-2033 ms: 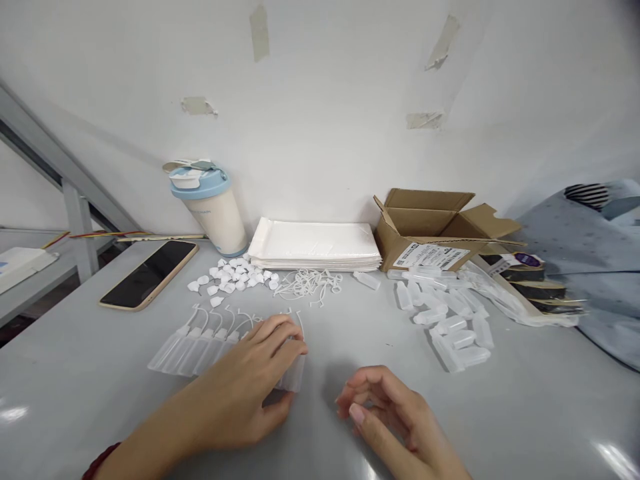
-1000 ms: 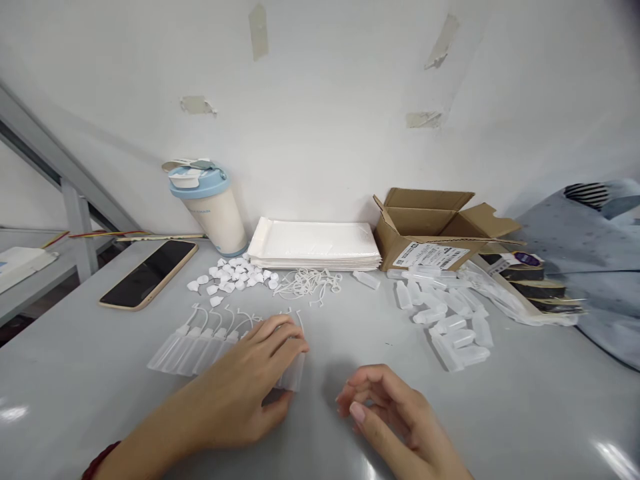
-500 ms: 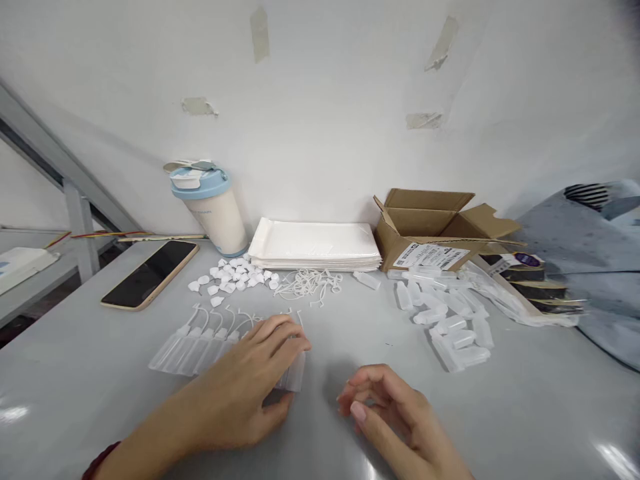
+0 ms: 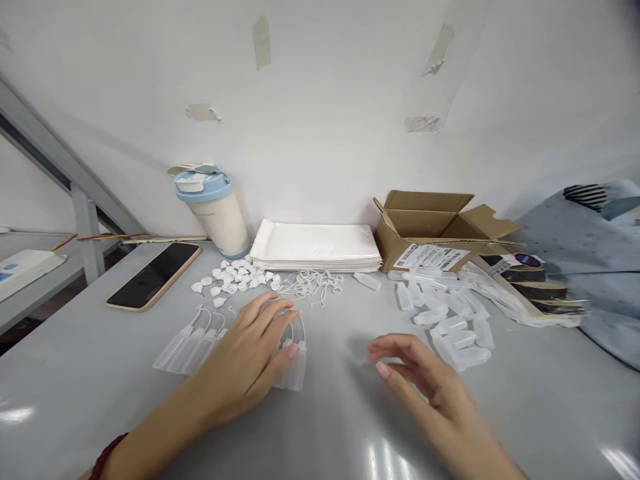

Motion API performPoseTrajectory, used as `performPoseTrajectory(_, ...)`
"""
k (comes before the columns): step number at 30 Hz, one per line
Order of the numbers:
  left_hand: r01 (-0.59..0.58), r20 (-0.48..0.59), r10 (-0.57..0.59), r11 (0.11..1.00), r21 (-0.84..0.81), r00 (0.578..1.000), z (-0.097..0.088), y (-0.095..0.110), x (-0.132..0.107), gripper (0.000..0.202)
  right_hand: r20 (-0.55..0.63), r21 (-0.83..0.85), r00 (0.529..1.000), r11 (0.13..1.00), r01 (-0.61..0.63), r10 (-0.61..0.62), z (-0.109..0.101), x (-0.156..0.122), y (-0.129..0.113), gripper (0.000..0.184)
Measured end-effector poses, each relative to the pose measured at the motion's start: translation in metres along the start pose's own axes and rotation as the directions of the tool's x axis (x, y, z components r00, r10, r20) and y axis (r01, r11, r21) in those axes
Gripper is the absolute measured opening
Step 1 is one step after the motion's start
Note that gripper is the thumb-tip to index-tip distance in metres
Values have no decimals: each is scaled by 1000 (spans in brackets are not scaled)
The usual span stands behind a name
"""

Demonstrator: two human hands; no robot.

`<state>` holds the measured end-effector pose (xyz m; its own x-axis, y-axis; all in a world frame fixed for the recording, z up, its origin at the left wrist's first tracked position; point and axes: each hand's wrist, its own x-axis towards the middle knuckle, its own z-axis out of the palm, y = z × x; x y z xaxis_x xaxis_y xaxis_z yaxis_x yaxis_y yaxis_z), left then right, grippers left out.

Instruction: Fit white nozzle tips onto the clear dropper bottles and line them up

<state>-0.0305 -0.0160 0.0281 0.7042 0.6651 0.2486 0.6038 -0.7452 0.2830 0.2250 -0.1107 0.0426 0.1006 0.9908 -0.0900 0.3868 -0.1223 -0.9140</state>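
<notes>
My left hand lies flat, fingers spread, on a row of small clear dropper bottles with tethered caps, lined up side by side on the grey table. My right hand hovers low over the table right of the row, fingers stretched toward a loose pile of uncapped clear bottles; it holds nothing. Behind the row lie several white caps and a tangle of white tethers.
A phone lies at the left. A blue-lidded cup, a stack of white padded mailers and an open cardboard box stand along the wall. Clear bags and blue-grey cloth lie at the right.
My right hand has uncurled and moved right and away from me, toward the loose bottles. My left hand's fingers have shifted a little up the row. The view has tilted slightly.
</notes>
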Motion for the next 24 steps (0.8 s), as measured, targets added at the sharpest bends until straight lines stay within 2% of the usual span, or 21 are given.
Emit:
performPoseTrajectory(2, 53, -22, -52, 999, 1, 998, 1, -3, 1, 34, -24, -205, 999, 978, 22, -28, -8, 4, 5, 27)
performPoseTrajectory(4, 100, -30, -101, 995, -7, 994, 1, -6, 2, 36, -41, -396, 996, 916, 61, -84, -15, 8, 11, 33)
performPoseTrajectory(7, 161, 9, -161, 986, -32, 987, 1, -10, 8, 40, -75, -553, 983, 827, 99, -167, -23, 12, 18, 40)
performPoseTrajectory(13, 177, 45, -175, 983, -53, 984, 7, -13, 32, 45, -96, -581, 989, 813, 33, -108, -32, 17, 18, 47)
performPoseTrajectory(18, 164, 37, -162, 983, -86, 986, 11, -14, 37, 42, -132, -643, 982, 765, 21, -138, -40, 21, 23, 48)
performPoseTrajectory(22, 167, -17, -171, 977, -133, 985, 4, -11, 35, 43, -149, -731, 960, 681, 54, -236, -48, 24, 31, 41)
performPoseTrajectory(24, 175, -58, -186, 972, -155, 981, -1, -8, 32, 45, -178, -781, 960, 625, -6, -214, -52, 25, 30, 34)
